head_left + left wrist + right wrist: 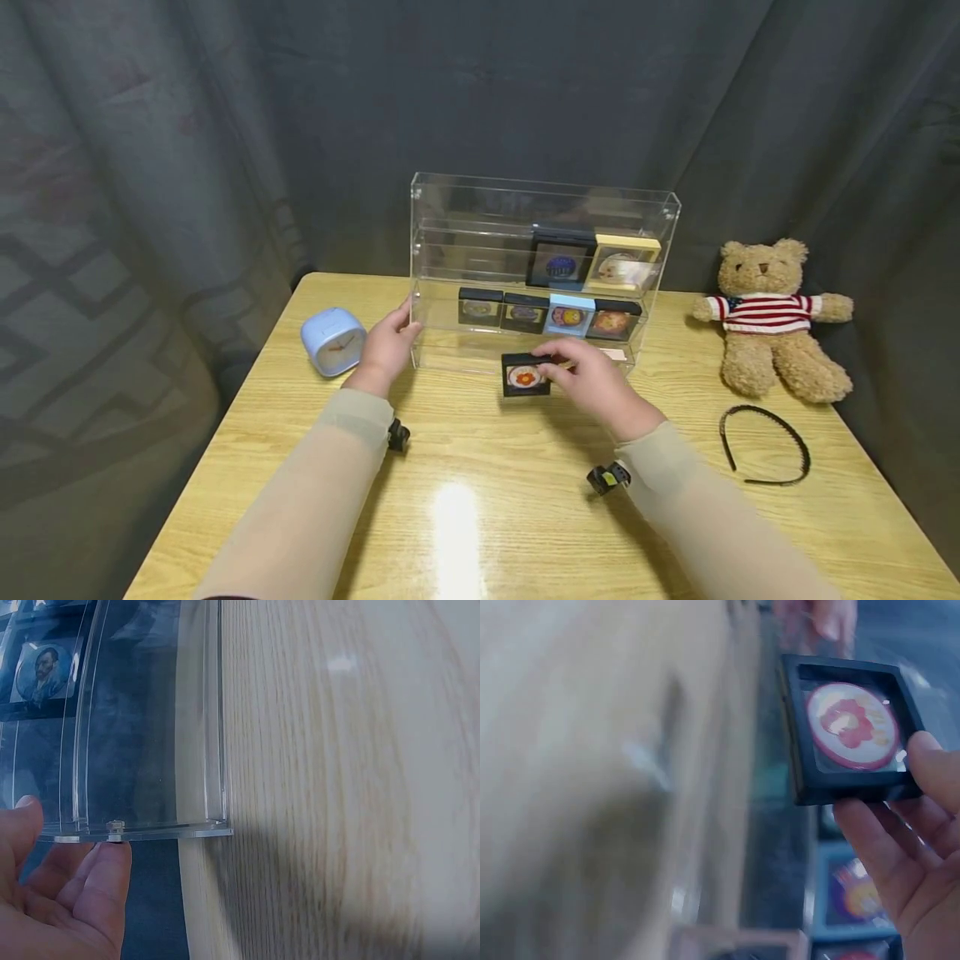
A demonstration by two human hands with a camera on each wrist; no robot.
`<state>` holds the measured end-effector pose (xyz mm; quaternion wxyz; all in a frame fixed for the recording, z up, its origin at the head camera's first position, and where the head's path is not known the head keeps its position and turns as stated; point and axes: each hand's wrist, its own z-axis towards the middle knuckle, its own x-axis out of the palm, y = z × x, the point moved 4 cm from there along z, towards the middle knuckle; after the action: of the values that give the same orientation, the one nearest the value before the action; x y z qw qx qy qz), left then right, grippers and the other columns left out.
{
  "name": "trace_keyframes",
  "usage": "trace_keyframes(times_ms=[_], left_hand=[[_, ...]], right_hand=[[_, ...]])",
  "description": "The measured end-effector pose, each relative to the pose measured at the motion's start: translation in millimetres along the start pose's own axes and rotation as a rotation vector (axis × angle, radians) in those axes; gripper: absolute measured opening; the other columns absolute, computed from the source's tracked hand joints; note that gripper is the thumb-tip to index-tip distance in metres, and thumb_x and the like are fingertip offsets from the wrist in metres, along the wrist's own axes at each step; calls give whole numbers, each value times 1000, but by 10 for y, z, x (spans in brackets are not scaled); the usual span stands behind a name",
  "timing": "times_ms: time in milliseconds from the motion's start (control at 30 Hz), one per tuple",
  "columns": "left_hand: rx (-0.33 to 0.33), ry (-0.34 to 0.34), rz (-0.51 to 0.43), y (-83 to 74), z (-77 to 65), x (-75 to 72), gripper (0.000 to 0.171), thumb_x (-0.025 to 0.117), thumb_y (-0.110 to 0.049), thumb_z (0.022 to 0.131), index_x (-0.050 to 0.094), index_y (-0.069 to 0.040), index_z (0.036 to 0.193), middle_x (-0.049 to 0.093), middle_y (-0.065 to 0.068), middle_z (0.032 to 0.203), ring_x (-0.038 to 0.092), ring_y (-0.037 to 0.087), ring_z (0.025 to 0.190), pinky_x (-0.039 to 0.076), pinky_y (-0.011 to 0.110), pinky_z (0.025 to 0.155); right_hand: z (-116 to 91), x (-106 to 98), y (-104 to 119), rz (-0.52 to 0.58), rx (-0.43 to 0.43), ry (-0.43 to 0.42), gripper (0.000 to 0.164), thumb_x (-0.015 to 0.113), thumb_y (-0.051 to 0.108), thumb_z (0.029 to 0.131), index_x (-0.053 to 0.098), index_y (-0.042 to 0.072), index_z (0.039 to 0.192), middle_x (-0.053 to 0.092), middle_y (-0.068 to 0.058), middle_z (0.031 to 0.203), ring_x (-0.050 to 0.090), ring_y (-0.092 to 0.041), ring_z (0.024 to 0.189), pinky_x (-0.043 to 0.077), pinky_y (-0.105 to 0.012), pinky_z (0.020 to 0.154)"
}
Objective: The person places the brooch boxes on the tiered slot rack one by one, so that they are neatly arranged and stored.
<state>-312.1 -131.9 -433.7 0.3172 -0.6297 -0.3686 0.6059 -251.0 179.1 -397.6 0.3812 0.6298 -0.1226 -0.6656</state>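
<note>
A clear acrylic display stand (487,187) stands upright on the table, with small framed round badges on its tiers. My left hand (387,346) holds the stand's left side edge. The left wrist view shows that hand's thumb in front of the side panel (150,829) and its fingers against the outer face. My right hand (592,383) pinches a small black display frame (527,389) by its right side, before the stand's lower part. Inside the frame is a round badge (853,726) with a red flower on white. The right thumb presses the front and the fingers support the back.
On the upper tier stand a black frame (561,262) and a yellow frame (626,242). Below them, a light blue frame (572,303) sits among black ones. A blue alarm clock (333,342) is at left; a teddy bear (768,321) and black headband (804,454) are at right.
</note>
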Motion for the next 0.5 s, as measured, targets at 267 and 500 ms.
trace_keyframes(times_ms=[267, 500], left_hand=[[6, -15, -2, -3, 3, -10, 54, 52, -36, 104, 32, -38, 154, 46, 7, 150, 37, 32, 139, 31, 49, 112], [6, -13, 6, -13, -3, 1, 54, 52, -36, 104, 32, -37, 155, 45, 7, 150, 37, 32, 139, 31, 49, 112]], right_hand=[[135, -383, -173, 30, 84, -169, 26, 67, 18, 97, 68, 18, 123, 61, -4, 116, 62, -20, 92, 52, -39, 68], [145, -326, -425, -14, 127, -108, 25, 67, 18, 97, 69, 19, 122, 61, -3, 121, 62, -23, 97, 54, -40, 70]])
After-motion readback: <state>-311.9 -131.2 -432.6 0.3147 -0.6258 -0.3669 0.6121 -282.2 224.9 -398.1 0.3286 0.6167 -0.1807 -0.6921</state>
